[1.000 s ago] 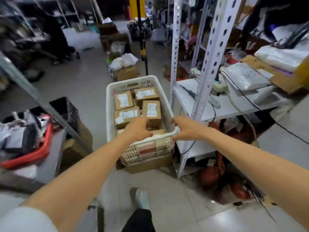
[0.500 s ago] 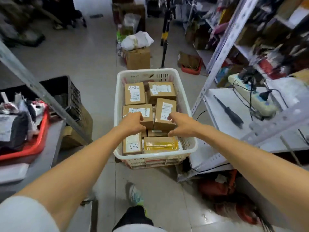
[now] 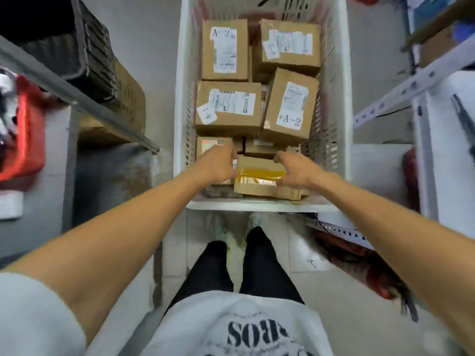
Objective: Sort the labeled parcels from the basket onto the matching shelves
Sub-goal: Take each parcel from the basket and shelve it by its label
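**Both hands on the yellow-taped parcel at the near end of the basket**

Looking straight down here. The white basket [image 3: 259, 207] sits on the floor right in front of the person's shoes [image 3: 218, 228], full of brown cardboard parcels. Both arms reach into its near end.

The left hand [image 3: 218, 165] and right hand [image 3: 295, 170] are on opposite ends of the taped parcel [image 3: 259, 187], the one with a wide strip of yellow tape across its top. It lies just inside the near rim, slightly tilted. On both hands the fingers [image 3: 281, 158] curl over the parcel's ends, with the thumbs down on the near side, so it looks pinched between the two hands. It's a bit blurry, so I can't make out the exact finger placement.

Further back in the basket:
- a parcel marked A-1 [image 3: 227, 107] on the left, lying flat
- a tilted parcel marked A-2 [image 3: 289, 104] on the right, leaning toward the basket wall
- another A-2 parcel [image 3: 225, 50] at the far left
- a parcel with a big shipping label [image 3: 290, 47] at the far right, its code too smudged to read

More parcels are partly hidden under the hands.

On the left there's a black crate [image 3: 77, 42] on top of a cardboard box [image 3: 128, 96], plus a red tray [image 3: 28, 134]. On the right, a white shelf [image 3: 447, 155] with a perforated upright and a dark tool [image 3: 462, 116] lying on it.
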Demonstrator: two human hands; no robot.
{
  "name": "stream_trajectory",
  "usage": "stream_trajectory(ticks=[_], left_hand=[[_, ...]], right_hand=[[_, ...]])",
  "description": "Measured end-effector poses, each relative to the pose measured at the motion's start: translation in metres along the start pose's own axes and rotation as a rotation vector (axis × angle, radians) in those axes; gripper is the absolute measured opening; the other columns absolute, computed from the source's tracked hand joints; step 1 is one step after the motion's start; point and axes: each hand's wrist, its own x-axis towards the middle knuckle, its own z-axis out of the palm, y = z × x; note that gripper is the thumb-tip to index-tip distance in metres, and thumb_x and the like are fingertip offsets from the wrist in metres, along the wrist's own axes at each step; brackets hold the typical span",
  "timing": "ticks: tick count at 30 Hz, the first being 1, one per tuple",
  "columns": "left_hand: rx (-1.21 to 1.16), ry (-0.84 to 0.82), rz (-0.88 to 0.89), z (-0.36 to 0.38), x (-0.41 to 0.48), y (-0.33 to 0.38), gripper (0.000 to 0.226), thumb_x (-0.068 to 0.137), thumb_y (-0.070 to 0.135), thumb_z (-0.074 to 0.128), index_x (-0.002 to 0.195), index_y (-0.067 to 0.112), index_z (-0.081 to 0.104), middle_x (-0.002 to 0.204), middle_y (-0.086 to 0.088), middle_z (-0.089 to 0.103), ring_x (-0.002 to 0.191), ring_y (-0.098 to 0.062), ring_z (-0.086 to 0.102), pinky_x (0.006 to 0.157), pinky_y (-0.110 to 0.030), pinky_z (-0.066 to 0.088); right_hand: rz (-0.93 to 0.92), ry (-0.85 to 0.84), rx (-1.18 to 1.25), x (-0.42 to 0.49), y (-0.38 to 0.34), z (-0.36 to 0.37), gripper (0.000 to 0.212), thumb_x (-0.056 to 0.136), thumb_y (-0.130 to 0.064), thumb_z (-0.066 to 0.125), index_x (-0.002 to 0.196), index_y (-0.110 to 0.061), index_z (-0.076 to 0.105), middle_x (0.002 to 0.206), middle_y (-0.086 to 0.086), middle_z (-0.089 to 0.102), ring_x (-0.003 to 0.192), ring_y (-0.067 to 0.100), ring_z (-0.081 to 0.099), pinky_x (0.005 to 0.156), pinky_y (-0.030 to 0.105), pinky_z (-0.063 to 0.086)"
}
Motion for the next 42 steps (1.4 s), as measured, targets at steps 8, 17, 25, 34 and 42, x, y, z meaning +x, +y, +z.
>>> stream_trajectory(ticks=[8,17,25,34,42], left_hand=[[-0.191,0.037,-0.104,0.045,0.055,-0.024,0.035,0.081,0.019,0.068,0.114,0.017,0.057,0.1,-0.002,0.064,0.095,-0.02,0.06,0.087,-0.04,0.051],[-0.25,0.14,-0.09,0.046,0.082,-0.019,0.028,0.079,0.017,0.067,0.105,0.02,0.059,0.088,0.005,0.063,0.086,-0.016,0.06,0.085,-0.04,0.052],[-0.276,0.184,-0.087,0.023,0.072,-0.013,0.021,0.081,0.021,0.065,0.101,0.022,0.057,0.085,0.008,0.061,0.082,-0.013,0.061,0.081,-0.042,0.054],[-0.264,0.256,-0.07,-0.01,0.039,-0.007,0.024,0.084,0.014,0.058,0.108,0.015,0.059,0.094,0.002,0.065,0.085,-0.015,0.062,0.082,-0.036,0.053],[-0.305,0.194,-0.038,-0.087,-0.003,0.022,0.056,0.085,0.029,0.065,0.134,0.015,0.042,0.104,0.001,0.057,0.092,-0.018,0.057,0.076,-0.029,0.045]], right_hand=[[0.013,-0.22,-0.204,0.069,0.03,0.083,0.111,0.081,-0.043,0.07,0.151,-0.003,-0.006,0.159,0.014,-0.012,0.147,0.032,-0.002,0.116,0.051,0.02],[-0.075,0.076,-0.434,0.11,0.043,0.075,0.092,0.071,-0.019,0.08,0.141,0.003,0.024,0.151,0.026,0.022,0.138,0.043,0.026,0.106,0.052,0.035],[-0.028,0.121,0.352,0.087,0.041,0.021,0.066,0.066,-0.035,0.075,0.116,-0.014,0.036,0.096,0.002,0.054,0.079,0.019,0.055,0.062,0.033,0.043],[0.194,0.133,0.768,0.048,0.045,-0.011,0.071,0.058,-0.03,0.081,0.123,-0.018,0.053,0.113,-0.002,0.06,0.102,0.017,0.058,0.087,0.032,0.048],[0.116,0.256,1.161,-0.006,0.011,-0.106,0.053,0.086,-0.004,0.063,0.133,-0.025,0.052,0.085,-0.002,0.062,0.059,0.005,0.064,0.048,0.02,0.048]])
